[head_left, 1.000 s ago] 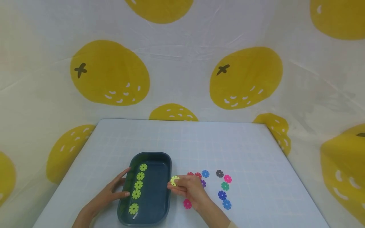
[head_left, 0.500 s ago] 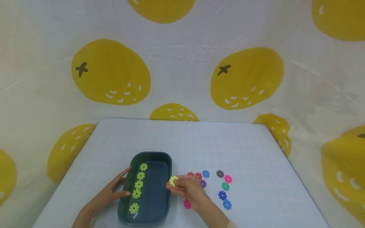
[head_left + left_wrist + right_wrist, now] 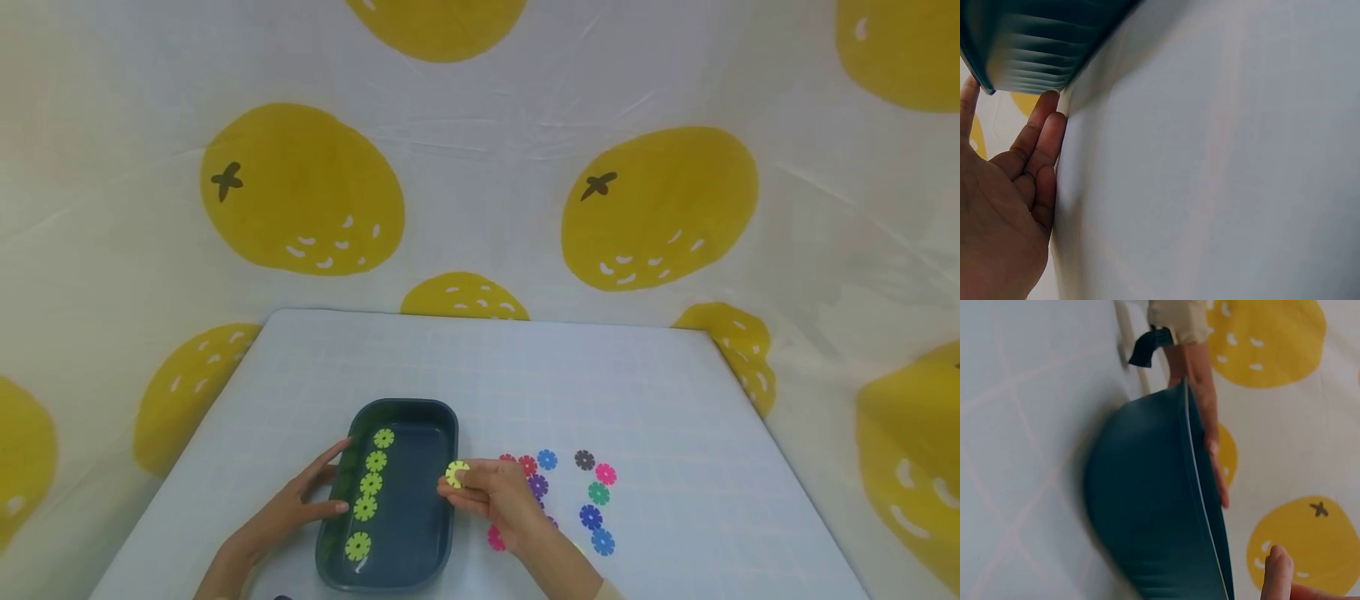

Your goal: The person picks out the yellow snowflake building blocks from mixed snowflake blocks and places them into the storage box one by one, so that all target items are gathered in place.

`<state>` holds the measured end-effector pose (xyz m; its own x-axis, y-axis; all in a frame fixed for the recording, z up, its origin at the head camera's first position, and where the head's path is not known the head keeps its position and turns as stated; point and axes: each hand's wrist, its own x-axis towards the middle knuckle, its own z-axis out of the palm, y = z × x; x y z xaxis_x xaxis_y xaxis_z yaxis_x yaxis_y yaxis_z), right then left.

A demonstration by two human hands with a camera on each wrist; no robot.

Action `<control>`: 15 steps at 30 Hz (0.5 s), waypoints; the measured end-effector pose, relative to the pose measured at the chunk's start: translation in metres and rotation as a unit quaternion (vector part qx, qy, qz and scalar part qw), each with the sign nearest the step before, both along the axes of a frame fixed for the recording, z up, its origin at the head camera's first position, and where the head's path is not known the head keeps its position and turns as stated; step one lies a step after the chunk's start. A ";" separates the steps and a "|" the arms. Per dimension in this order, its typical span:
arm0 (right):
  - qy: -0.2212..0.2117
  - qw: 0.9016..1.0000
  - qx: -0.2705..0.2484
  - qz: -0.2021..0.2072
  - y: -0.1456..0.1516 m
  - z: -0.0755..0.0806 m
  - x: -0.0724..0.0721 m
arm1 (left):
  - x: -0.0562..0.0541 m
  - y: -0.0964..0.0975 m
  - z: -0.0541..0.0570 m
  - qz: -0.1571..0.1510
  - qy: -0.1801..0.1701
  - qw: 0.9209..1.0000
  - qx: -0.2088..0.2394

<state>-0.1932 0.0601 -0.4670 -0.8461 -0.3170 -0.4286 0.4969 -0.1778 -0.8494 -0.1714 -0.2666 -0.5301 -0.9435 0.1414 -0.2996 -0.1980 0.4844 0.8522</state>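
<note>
In the head view a dark teal rectangular tray (image 3: pixel 412 508) stands on the table, with a column of several yellow-green notched plastic discs (image 3: pixel 365 508) along its left side. My left hand (image 3: pixel 288 507) rests at the tray's left edge, thumb and index finger spread apart on the rim. The left wrist view shows its other fingers (image 3: pixel 1047 140) relaxed beside the tray's ribbed outer wall (image 3: pixel 1035 56). Between thumb and fingertips, my right hand (image 3: pixel 504 497) pinches another yellow-green notched disc (image 3: pixel 456 474), which overlaps the tray's right rim. Only fingers (image 3: pixel 1277 578) of that hand show in the right wrist view.
Right of the tray lie more notched discs: red (image 3: pixel 527 465), blue (image 3: pixel 547 459), purple (image 3: pixel 537 486), black (image 3: pixel 584 459), pink (image 3: pixel 606 473), green (image 3: pixel 598 493). My right hand and forearm partly cover some. A fruit-print cloth (image 3: pixel 480 208) hangs behind the table.
The right hand has shifted slightly left relative to the tray, bringing its disc over the rim. The left hand has stayed at the tray. The head view has turned slightly left.
</note>
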 end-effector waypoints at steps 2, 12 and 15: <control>-0.001 1.000 0.000 0.001 -0.001 0.000 0.000 | 0.000 0.000 0.000 -0.001 0.002 1.000 -0.001; -0.006 1.000 0.002 0.006 -0.005 0.005 0.000 | 0.001 -0.001 -0.004 -0.003 0.011 1.000 0.000; -0.001 1.000 0.004 0.009 -0.007 0.007 -0.001 | 0.001 -0.001 -0.004 0.001 0.009 1.000 -0.005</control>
